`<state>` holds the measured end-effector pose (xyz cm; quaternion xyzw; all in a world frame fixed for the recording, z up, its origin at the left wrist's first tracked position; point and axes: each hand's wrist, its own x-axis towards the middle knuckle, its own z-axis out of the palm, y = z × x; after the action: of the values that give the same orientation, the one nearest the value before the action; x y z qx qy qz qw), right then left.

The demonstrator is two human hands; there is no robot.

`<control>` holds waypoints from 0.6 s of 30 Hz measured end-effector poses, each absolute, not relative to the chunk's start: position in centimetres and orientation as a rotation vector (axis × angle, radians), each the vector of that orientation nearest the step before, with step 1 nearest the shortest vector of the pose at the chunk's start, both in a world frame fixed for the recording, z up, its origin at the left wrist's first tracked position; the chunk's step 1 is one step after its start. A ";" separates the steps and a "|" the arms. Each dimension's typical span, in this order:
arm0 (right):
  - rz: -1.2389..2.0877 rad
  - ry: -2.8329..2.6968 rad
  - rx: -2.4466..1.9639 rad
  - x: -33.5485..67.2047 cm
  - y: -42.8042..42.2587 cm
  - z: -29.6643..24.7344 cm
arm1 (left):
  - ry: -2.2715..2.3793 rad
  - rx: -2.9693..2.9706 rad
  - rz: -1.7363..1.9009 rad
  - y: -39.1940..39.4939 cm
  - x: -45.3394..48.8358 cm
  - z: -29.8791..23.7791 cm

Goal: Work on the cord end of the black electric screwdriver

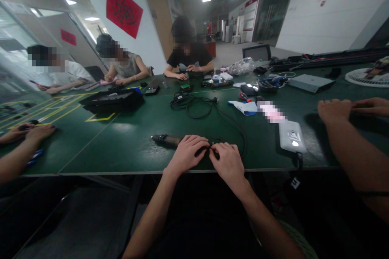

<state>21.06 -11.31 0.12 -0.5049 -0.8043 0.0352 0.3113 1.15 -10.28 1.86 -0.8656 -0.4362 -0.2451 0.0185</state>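
Note:
My left hand [192, 151] and my right hand [227, 161] meet near the table's front edge. Their fingertips close together on a thin black cord [209, 147], mostly covered by the fingers. Just left of my left hand lies an electric screwdriver [166, 140], its chuck pointing left and its rear end hidden behind that hand. A black cable [241, 129] curves down from the coil toward my right hand. Whether it joins the cord in my fingers, I cannot tell.
Ahead lie a coiled cable with a plug [194, 107] and a black tray [112, 99]. To the right are a blue-and-white packet [244, 107] and a white power bank-like box [291, 135]. A co-worker's hands [336, 110] rest at far right; several people sit around the green table [136, 153].

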 end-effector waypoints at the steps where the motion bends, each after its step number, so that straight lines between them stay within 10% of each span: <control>1: 0.093 -2.123 -1.333 21.1 -11.3 0.1 | -1.351 -2.691 -0.760 -10.2 1.1 1.8; 18: 0.085 -2.124 -1.320 21.1 -11.4 0.2 | -1.387 -2.676 -0.784 -10.3 1.3 1.9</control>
<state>21.12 -11.35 0.24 -0.5007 -0.8059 0.0322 0.3143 1.27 -10.30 1.91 -0.8592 -0.4452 -0.2518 0.0134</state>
